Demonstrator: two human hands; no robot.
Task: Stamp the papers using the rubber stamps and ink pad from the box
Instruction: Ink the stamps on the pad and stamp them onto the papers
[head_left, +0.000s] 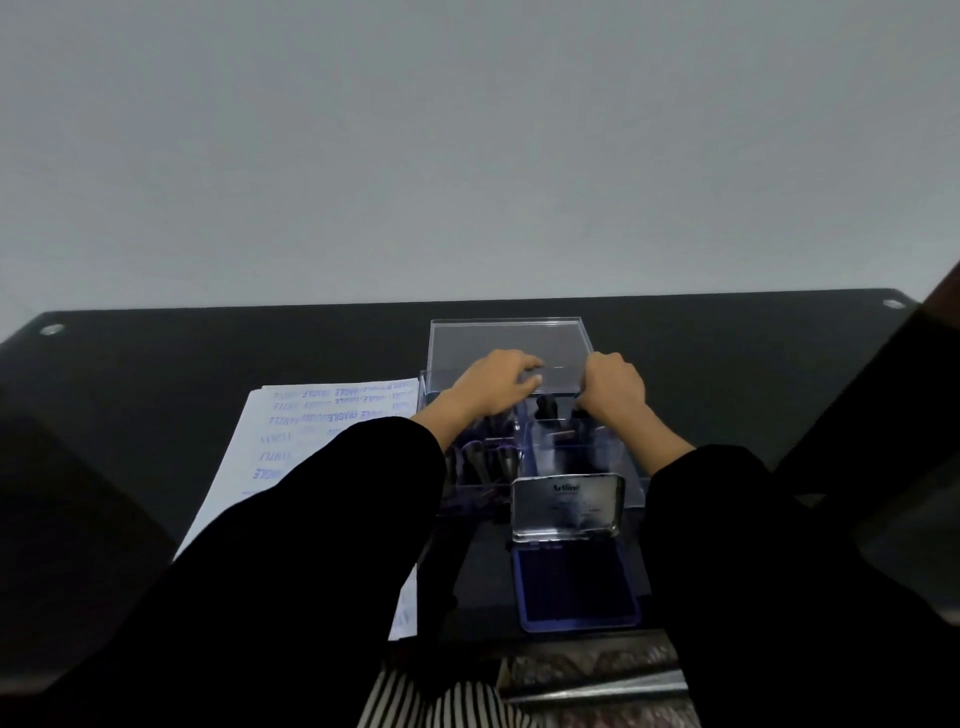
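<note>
1. The papers (311, 441) lie flat on the dark table (208, 353), just left of the box and partly under the left sleeve. Blue imprints already cover the top sheet. Thin and limp, they would probably slide under a stamp, so a flat palm should pin them.
2. The left hand (493, 382) reaches over the clear box (587, 457), its fingers curled onto the near edge of the lid (509, 338).
3. The lid stands raised at the far side of the box. It looks like light, stiff, smooth plastic that could slip or crack if twisted, so it is best held at both near corners.
4. The rubber stamps (480, 465) stand in the box's compartments, dark handles up. They look small, light and rigid, and each is best pinched by its handle.
5. The ink pad (574, 587) sits open in front of the box, with its metal cover upright. The pad face is soft and inky, so take hold of the case edges only.
6. The right hand (615, 387) grips the lid's near right corner with its fingers bent down. The fingertips themselves are hidden.
</note>
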